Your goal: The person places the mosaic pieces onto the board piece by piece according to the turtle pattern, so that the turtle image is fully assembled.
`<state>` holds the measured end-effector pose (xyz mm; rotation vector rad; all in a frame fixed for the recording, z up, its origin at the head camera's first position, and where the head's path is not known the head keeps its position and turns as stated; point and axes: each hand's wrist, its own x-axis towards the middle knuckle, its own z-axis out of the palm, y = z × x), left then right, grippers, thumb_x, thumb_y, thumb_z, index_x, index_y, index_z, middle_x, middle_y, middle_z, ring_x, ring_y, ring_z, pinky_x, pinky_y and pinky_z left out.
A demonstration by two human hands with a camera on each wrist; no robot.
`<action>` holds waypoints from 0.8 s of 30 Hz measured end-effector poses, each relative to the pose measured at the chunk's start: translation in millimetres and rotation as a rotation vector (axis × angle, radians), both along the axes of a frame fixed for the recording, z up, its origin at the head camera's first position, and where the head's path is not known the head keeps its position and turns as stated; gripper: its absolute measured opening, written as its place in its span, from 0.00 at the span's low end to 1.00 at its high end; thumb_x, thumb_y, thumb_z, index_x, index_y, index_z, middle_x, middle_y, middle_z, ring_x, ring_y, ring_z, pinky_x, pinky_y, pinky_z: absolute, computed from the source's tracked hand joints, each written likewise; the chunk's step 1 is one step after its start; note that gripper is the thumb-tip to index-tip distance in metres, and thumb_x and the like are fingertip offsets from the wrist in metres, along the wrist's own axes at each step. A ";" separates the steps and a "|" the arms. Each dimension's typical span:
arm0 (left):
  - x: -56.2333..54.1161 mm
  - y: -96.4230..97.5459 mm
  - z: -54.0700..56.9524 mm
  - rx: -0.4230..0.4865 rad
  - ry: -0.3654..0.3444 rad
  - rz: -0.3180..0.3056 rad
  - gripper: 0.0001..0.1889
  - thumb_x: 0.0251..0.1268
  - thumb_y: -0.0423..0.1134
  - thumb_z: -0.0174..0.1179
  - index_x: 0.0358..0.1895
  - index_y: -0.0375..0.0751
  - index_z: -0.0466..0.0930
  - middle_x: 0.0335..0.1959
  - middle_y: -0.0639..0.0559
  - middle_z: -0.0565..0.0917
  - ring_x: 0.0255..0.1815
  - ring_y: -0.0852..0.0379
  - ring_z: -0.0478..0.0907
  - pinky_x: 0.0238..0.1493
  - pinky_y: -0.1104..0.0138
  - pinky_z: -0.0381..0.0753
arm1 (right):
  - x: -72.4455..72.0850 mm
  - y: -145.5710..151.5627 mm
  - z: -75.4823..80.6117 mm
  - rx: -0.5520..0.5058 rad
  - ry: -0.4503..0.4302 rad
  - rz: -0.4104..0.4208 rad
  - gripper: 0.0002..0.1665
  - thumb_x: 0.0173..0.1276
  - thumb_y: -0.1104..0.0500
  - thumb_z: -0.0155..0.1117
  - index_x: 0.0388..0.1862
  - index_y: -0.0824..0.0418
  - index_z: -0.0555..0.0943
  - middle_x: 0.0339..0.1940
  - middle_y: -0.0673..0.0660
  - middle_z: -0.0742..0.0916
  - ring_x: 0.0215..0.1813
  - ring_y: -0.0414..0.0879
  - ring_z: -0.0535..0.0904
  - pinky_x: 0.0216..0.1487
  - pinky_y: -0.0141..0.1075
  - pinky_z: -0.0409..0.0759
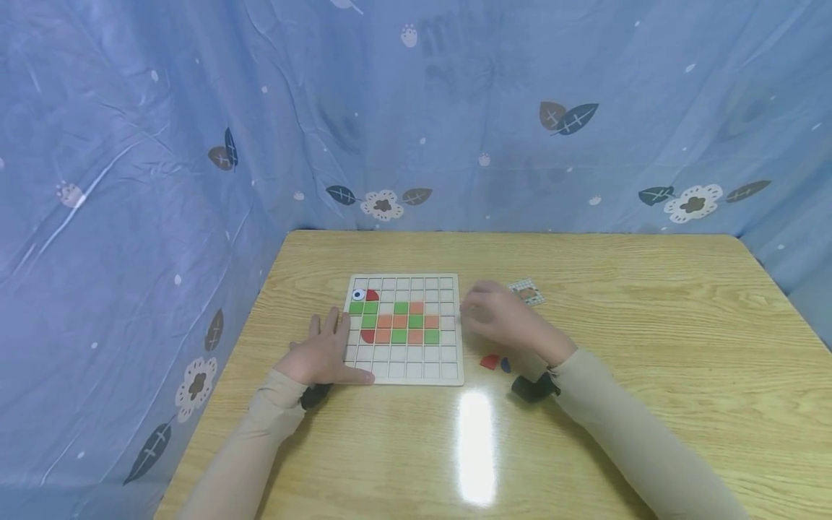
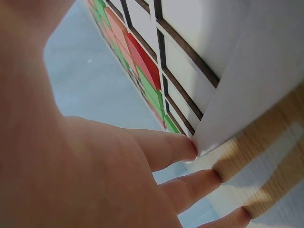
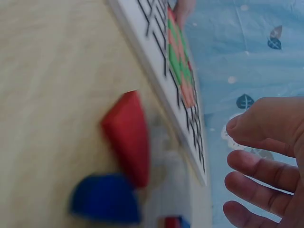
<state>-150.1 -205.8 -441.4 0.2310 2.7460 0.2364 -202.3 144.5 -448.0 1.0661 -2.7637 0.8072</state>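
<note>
A white gridded board [image 1: 396,372] lies on the table, bearing green tiles [image 1: 369,321], orange tiles [image 1: 385,321], red rounded pieces [image 1: 367,336] and an eye disc [image 1: 358,295]. Fingers spread, my left hand [image 1: 321,357] rests along the board's left edge, its thumb at the front edge. My right hand [image 1: 503,318] hovers just past the right edge. Its thumb [image 3: 254,124] stands apart from relaxed fingers, with nothing visible between them. Below that hand lie a red curved-sided piece [image 3: 128,137] and a blue rounded piece [image 3: 104,199], both blurred in the right wrist view.
A small patterned card [image 1: 528,292] lies behind the right hand. A small red and blue thing [image 3: 173,222] is cut off at the bottom of the right wrist view. Blue curtain [image 1: 455,144] hangs behind and left of the wooden table [image 1: 650,303].
</note>
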 end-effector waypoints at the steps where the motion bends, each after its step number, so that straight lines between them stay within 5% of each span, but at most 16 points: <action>1: -0.2 -0.1 -0.3 0.000 -0.001 -0.001 0.71 0.49 0.73 0.73 0.83 0.29 0.45 0.84 0.26 0.46 0.82 0.19 0.43 0.58 0.16 0.61 | 2.4 3.2 -0.6 0.001 0.003 0.002 0.09 0.68 0.63 0.72 0.46 0.61 0.89 0.46 0.55 0.87 0.51 0.50 0.82 0.54 0.47 0.83; 13: 0.0 -0.4 0.4 0.012 -0.004 0.000 0.71 0.49 0.73 0.73 0.83 0.28 0.45 0.84 0.26 0.45 0.82 0.19 0.42 0.57 0.16 0.60 | 23.0 29.4 -8.0 0.026 0.102 -0.001 0.10 0.62 0.66 0.76 0.43 0.62 0.89 0.42 0.55 0.86 0.39 0.46 0.78 0.40 0.37 0.81; 24: -1.7 -1.2 -2.0 0.026 -0.007 0.009 0.72 0.48 0.74 0.73 0.84 0.30 0.44 0.84 0.27 0.44 0.82 0.18 0.40 0.58 0.16 0.60 | 30.5 43.6 -14.1 0.080 0.154 -0.009 0.10 0.59 0.66 0.77 0.40 0.59 0.89 0.41 0.53 0.86 0.39 0.42 0.79 0.39 0.36 0.84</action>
